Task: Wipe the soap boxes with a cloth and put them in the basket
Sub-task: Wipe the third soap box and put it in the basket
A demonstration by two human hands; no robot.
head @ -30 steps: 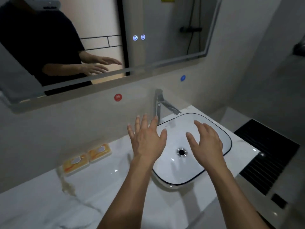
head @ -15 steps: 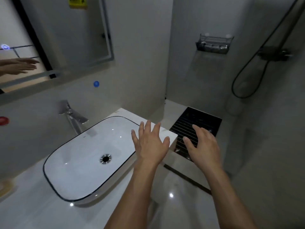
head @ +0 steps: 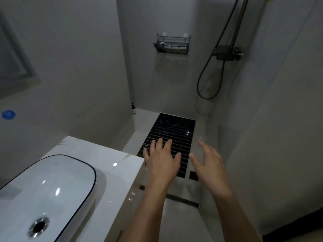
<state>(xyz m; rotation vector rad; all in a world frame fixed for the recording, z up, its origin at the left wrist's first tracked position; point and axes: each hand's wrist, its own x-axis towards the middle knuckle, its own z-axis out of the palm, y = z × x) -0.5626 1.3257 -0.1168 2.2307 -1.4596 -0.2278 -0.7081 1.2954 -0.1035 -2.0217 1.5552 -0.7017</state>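
A dark wire basket [head: 172, 44] hangs on the far shower wall, with pale things in it that I cannot make out. My left hand [head: 161, 162] and my right hand [head: 208, 162] are stretched out in front of me, fingers spread and holding nothing, in the air past the counter's right end and over the dark floor grate [head: 173, 130]. The soap boxes and any cloth are out of view.
A white basin [head: 45, 193] sits on the marble counter [head: 111, 154] at lower left. A shower hose and mixer [head: 225, 53] hang on the right wall. A small dark bottle [head: 133, 108] stands in the shower corner. A blue dot [head: 8, 114] marks the left wall.
My view has swung right, from the mirror, tap and orange soap boxes on the counter to the shower area. Both hands stayed spread and empty in front of me.
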